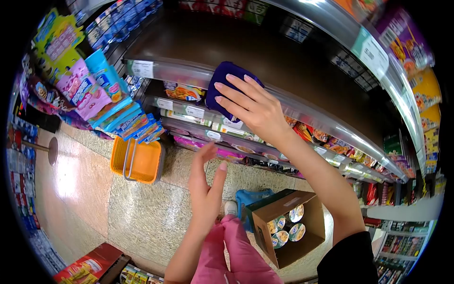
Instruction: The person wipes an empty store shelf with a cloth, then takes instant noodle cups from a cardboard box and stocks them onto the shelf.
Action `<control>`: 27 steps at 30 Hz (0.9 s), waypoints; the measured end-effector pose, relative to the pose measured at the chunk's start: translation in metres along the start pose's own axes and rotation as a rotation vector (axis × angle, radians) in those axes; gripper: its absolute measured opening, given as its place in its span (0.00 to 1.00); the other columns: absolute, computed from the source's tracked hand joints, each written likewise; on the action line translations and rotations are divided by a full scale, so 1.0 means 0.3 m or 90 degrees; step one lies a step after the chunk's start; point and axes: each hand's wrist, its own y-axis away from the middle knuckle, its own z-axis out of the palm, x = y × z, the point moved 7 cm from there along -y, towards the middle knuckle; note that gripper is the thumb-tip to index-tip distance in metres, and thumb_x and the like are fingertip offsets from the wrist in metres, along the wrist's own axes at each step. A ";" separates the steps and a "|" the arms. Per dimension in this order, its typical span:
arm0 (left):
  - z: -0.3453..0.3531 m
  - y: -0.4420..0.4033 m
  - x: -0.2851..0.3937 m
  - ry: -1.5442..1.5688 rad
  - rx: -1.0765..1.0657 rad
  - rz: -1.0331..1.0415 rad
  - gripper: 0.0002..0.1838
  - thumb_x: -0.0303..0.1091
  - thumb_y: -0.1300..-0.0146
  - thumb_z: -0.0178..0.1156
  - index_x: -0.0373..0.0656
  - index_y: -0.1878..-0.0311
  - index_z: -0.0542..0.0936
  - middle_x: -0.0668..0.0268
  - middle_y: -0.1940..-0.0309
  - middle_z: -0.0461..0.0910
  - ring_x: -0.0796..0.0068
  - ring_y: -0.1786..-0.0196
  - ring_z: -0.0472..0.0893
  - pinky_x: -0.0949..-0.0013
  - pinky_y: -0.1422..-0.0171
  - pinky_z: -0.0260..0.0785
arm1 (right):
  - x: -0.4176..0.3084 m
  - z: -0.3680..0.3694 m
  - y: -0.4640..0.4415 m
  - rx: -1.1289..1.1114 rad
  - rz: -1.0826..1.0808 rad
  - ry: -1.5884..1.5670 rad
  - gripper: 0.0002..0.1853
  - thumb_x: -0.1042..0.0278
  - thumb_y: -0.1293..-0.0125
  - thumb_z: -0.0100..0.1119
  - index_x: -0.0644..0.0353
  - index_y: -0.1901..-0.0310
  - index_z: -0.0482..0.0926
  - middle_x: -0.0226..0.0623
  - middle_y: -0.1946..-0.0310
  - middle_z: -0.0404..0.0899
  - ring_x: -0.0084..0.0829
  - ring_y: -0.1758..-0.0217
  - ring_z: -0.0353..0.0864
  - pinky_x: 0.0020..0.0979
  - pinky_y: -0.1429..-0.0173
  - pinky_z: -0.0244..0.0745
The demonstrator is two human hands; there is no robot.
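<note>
A folded dark purple cloth lies over the front edge of the brown shelf. My right hand presses it there, fingers stretched across its top and the thumb side hidden. Lower and to the left, my left hand hangs in the air in front of the lower shelves, thumb and fingers apart, with nothing in it. Price labels line the shelf's clear front strip. Packets of instant noodles sit on the tier just below the cloth.
An orange basket stands on the floor at the left. Near my legs, an open cardboard box holds several cup noodles beside a blue stool. Hanging candy bags jut out at the left. An upper shelf edge crosses the right.
</note>
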 end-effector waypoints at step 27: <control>0.547 0.096 0.188 -0.268 -0.136 0.288 0.34 0.34 0.36 0.63 0.42 0.27 0.65 0.51 0.27 0.62 0.49 0.23 0.59 0.35 0.19 0.31 | 0.178 -0.374 0.553 -0.023 0.096 0.083 0.27 0.70 0.42 0.62 0.46 0.38 0.81 0.23 0.34 0.77 0.34 0.28 0.73 0.45 0.27 0.73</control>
